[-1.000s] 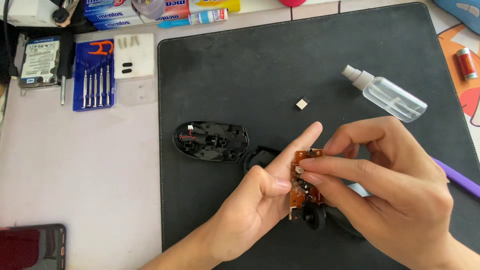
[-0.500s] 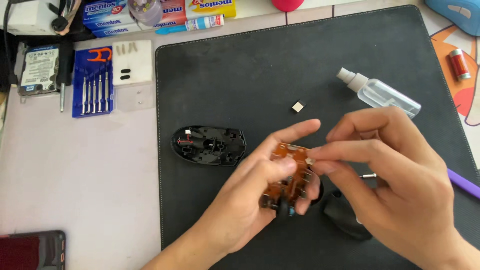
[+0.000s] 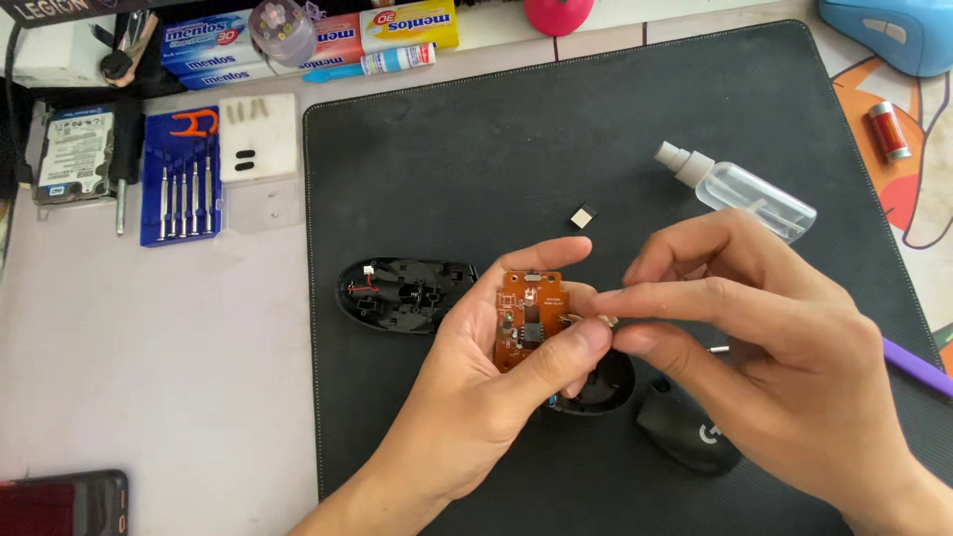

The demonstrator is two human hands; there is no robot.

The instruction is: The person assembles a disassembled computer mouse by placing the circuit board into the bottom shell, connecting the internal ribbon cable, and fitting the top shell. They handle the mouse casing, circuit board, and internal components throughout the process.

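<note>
My left hand (image 3: 486, 387) holds an orange circuit board (image 3: 526, 316) upright between thumb and fingers, above the black mat (image 3: 476, 139). My right hand (image 3: 774, 347) pinches a small part at the board's right edge with thumb and forefinger; the part itself is mostly hidden. A black mouse base shell (image 3: 402, 293) lies open on the mat to the left. A second black shell piece (image 3: 601, 387) sits under my hands, and the black mouse top cover (image 3: 685, 432) lies just right of it.
A clear spray bottle (image 3: 740, 189) and a tiny square receiver (image 3: 584, 216) lie on the mat. Left of the mat are a blue screwdriver set (image 3: 184, 179), a white tray (image 3: 258, 139) and a hard drive (image 3: 69, 154). A purple tool (image 3: 918, 367) and a phone (image 3: 60, 501) lie near the edges.
The board has been turned from tilted and low to upright and facing me. My right fingers have closed in on its right edge. The top cover beneath is now more exposed.
</note>
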